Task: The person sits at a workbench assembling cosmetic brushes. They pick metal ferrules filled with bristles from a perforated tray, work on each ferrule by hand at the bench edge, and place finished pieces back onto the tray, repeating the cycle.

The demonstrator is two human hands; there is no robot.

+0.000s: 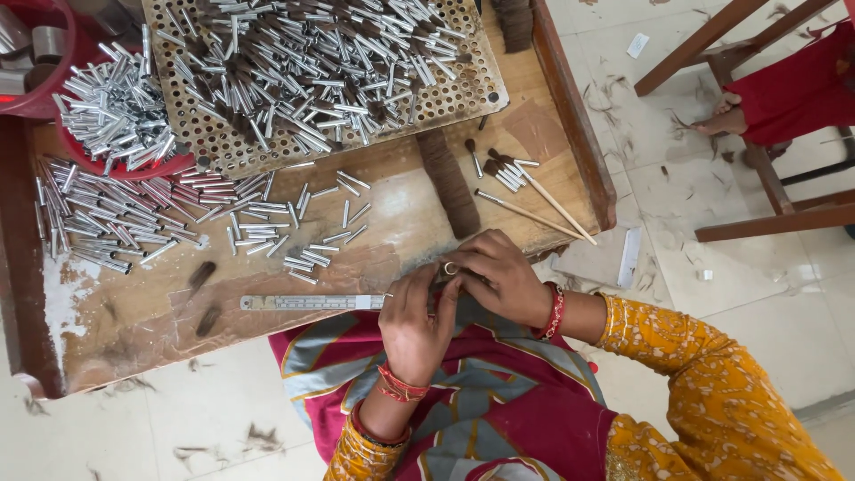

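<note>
My left hand (414, 316) and my right hand (500, 276) meet at the near edge of a wooden work board (134, 312). Both pinch a small silver metal tube (450, 268) between their fingertips; whether hair sits in it is hidden. A metal ruler (312, 302) lies flat along the board edge, its right end under my left hand. A long roll of brown hair (450, 183) lies just beyond my hands. Loose silver tubes (276, 227) are scattered on the board to the left.
A perforated tray (205, 134) heaped with tubes and brown tufts sits at the back. A red bowl (125, 165) holds more tubes. Two thin wooden sticks (543, 209) and finished tufted tubes (499, 169) lie right. Another person's foot (721, 120) rests by a wooden stool.
</note>
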